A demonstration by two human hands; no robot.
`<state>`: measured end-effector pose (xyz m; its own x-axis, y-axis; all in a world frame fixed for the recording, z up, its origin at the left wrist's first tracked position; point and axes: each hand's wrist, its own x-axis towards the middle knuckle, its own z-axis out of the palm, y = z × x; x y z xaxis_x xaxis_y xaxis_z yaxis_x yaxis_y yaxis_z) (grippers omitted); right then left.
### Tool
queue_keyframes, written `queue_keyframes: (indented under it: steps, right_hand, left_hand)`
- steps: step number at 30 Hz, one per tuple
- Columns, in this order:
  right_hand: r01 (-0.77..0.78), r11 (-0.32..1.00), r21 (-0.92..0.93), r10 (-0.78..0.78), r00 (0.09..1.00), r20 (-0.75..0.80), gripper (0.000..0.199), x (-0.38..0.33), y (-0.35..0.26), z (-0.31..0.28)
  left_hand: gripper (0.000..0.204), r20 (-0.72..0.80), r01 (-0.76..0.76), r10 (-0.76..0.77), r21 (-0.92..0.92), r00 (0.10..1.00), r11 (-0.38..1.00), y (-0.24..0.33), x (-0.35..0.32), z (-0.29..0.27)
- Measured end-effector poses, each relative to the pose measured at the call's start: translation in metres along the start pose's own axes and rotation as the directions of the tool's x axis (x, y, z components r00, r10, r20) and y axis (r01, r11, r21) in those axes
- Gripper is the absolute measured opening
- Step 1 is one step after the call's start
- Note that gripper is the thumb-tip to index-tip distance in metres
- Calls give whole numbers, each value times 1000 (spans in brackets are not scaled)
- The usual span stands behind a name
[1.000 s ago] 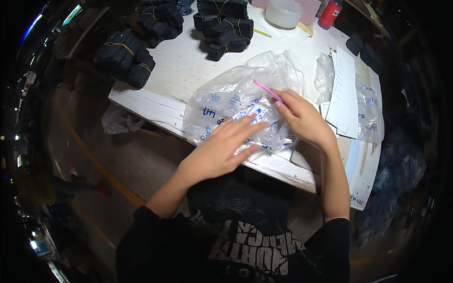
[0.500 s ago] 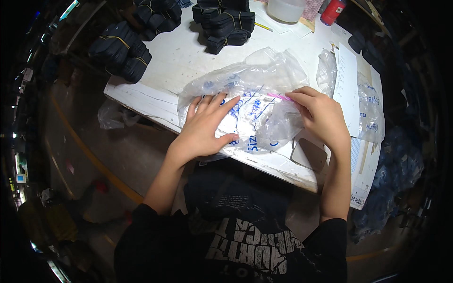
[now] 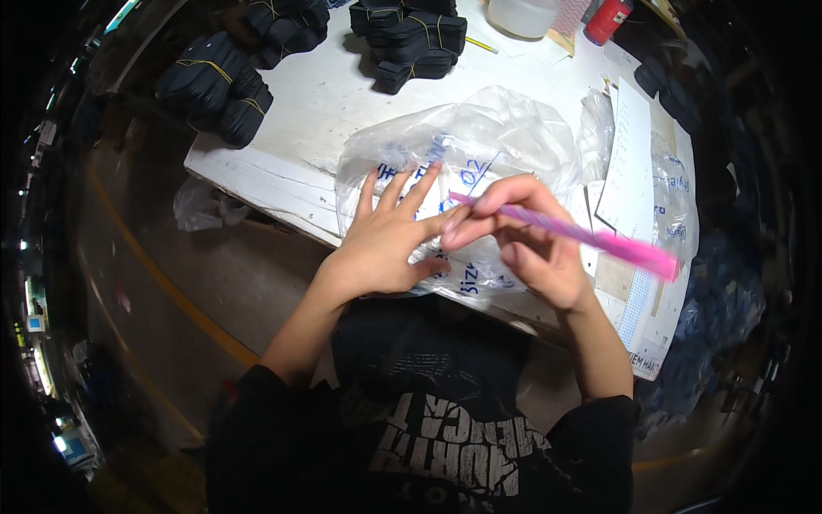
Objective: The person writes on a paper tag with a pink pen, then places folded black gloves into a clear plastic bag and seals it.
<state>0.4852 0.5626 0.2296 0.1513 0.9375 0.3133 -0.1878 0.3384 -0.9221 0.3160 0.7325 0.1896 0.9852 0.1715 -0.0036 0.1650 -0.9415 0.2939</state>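
A clear plastic bag (image 3: 479, 146) with blue markings lies on the white table (image 3: 325, 103) near its front edge. My left hand (image 3: 390, 240) rests flat on the bag with fingers spread. My right hand (image 3: 531, 248) grips a pink pen (image 3: 599, 240), tip pointing left over the bag beside my left fingertips.
Several bundles of black items tied with bands (image 3: 214, 86) (image 3: 411, 38) sit at the back left and back middle. A white tub (image 3: 522, 13) and a red container (image 3: 606, 19) stand at the back. Paper sheets (image 3: 625, 163) and more clear bags (image 3: 672, 197) lie at right.
My right hand has lifted off the bag's right side and now holds the pink pen across it. My left hand stays pressed on the bag, shifted slightly nearer.
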Motion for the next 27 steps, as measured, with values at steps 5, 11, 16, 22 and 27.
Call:
queue_keyframes:
  steps: [5, 11, 16, 22, 27]
  right_hand:
    - [-377, 914, -148, 335, 910, -246, 53, 10, 37, -16]
    - [-303, 848, -435, 188, 939, -287, 57, 5, 42, -23]
    - [-318, 816, -483, 194, 937, -290, 42, 12, 40, -21]
    - [-421, 762, -491, 292, 901, -320, 42, 10, 42, -20]
    - [-379, 805, -457, 213, 903, -374, 42, 12, 48, -18]
  left_hand:
    - [111, -7, 103, -106, -168, 994, 980, 0, -1, -3]
    - [115, 22, 129, -128, -113, 992, 985, -10, -8, -9]
    - [112, 53, 118, -115, -61, 992, 991, -13, -11, -7]
    - [113, 66, 116, -111, -72, 992, 991, -15, -11, -6]
    - [114, 68, 113, -108, -62, 992, 992, -15, -11, -5]
